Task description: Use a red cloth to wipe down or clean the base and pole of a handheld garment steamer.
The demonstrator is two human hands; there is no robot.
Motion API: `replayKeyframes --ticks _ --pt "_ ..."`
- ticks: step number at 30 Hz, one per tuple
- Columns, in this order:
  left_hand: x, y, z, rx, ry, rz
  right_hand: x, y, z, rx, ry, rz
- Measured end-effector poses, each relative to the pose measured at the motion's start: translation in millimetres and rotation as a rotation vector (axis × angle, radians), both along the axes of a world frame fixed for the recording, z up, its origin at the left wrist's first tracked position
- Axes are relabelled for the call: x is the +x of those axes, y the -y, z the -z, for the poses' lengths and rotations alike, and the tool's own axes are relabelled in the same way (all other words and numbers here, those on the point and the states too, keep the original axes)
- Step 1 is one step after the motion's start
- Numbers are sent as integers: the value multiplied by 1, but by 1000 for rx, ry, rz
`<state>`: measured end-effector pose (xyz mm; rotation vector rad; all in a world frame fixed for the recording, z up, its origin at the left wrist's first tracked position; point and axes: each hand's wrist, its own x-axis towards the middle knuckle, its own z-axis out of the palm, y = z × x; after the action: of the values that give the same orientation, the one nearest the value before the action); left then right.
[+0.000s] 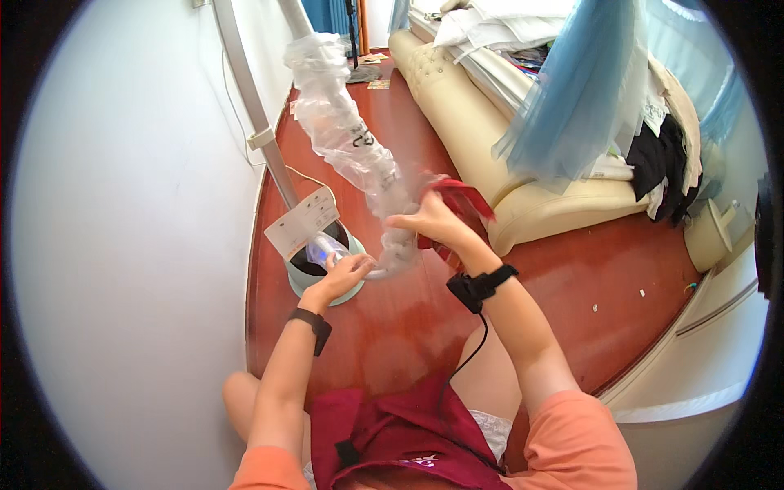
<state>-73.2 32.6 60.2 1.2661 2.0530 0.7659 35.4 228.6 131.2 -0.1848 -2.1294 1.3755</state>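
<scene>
A long tube wrapped in crumpled clear plastic (351,139) runs from the top of the view down towards me and curves left at its lower end. My left hand (347,276) has its fingers closed on that lower end, where a bluish, plastic-covered part shows. A red cloth (469,200) is gripped in my right hand (441,222), close against the tube's right side; it is smeared by motion, and the fingers under it are partly hidden. Below my left hand stands a round pale green tub-like base (358,245) with a dark inside. A white printed card (302,222) sits over its rim.
A grey upright pole (255,106) with a cable stands by the left wall. To the right, a cream padded bed frame (449,106) carries bedding and clothes under a blue curtain (572,98). A beige bin (709,237) is at far right. Small scraps lie on the reddish floor (580,286).
</scene>
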Motion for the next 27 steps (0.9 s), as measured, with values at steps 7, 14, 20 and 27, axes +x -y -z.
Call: replayKeyframes --ticks 7,14,20,27 --pt "9 8 10 5 -315 -6 -43 8 -70 -89 -7 -123" --pt "8 3 13 -13 -438 -232 -90 11 -190 -491 -29 -151" --pt "9 -1 16 81 -385 -309 -83 -92 -190 -434 -204 -653" --pt "-2 4 32 192 -366 -323 1 -96 -128 -815 -191 -695"
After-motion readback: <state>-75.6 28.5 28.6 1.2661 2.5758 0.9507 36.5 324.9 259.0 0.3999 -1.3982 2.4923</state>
